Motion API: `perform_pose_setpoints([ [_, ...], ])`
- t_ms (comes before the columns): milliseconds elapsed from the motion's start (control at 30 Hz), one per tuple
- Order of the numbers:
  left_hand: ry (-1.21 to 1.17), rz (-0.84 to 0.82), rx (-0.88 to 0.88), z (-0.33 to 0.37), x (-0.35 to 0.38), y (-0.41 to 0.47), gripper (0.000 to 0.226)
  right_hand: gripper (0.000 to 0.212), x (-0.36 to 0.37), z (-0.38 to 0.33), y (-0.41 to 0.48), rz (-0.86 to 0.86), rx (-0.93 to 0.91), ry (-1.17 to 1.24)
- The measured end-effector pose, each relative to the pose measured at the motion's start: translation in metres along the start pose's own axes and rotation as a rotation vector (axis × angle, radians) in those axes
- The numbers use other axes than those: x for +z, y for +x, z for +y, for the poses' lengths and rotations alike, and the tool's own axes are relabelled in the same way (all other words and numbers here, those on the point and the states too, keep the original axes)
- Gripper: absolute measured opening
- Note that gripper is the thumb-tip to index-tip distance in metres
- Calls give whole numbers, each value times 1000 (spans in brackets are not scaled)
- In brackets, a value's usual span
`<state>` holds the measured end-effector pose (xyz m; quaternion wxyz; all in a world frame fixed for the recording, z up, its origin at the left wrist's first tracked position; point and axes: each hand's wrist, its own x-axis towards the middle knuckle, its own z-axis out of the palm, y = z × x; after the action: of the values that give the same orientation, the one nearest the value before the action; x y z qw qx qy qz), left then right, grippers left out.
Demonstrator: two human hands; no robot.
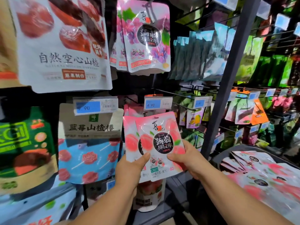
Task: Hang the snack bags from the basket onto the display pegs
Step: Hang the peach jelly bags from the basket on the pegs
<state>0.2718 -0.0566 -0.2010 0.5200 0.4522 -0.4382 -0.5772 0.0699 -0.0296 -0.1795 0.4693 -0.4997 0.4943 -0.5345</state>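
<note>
A pink peach jelly bag [160, 140] is held upright in front of the display, tilted slightly left. My left hand [129, 168] pinches its lower left edge, thumb on the front. Its lower right edge is gripped by my right hand [186, 158]. A second identical pink bag [130, 140] sits just behind it on the left; whether it hangs or is held I cannot tell. The bags' top holes lie just below the peg with the 4.90 price tag [157, 103]. The basket [230, 155] at lower right holds several more pink bags [259, 174].
Purple jelly bags [146, 39] hang on the peg above. A large hawthorn bag [61, 43] and a blueberry hawthorn stick bag [90, 143] hang to the left. A grey upright post [227, 88] divides off more pegs with green and blue bags on the right.
</note>
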Motion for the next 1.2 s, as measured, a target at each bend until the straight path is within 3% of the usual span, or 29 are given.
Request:
perform_pose_setpoints([
  [133, 8, 96, 38, 4, -15, 1, 25, 74, 4, 2, 11, 51, -52, 3],
  [267, 28, 141, 105, 13, -28, -7, 25, 55, 8, 0, 20, 82, -58, -5],
  [533, -45, 173, 104, 20, -40, -10, 20, 72, 16, 6, 37, 121, -27, 0],
  [700, -53, 170, 101, 20, -41, -10, 15, 64, 18, 10, 46, 128, -18, -5],
  [833, -55, 181, 117, 23, -42, -11, 14, 42, 21, 9, 53, 134, -15, -57],
  [933, -63, 186, 134, 25, -42, -14, 16, 68, 26, 13, 61, 193, -26, -136],
  [967, -61, 178, 136, 25, -43, -15, 18, 67, 27, 16, 65, 221, -27, -185],
  [1100, -67, 147, 120, 21, -40, -13, 15, 32, 33, 23, 67, 331, -26, -330],
  [1200, -87, 91, 104, 19, -36, -13, 16, 37, 33, 26, 66, 429, -52, -371],
])
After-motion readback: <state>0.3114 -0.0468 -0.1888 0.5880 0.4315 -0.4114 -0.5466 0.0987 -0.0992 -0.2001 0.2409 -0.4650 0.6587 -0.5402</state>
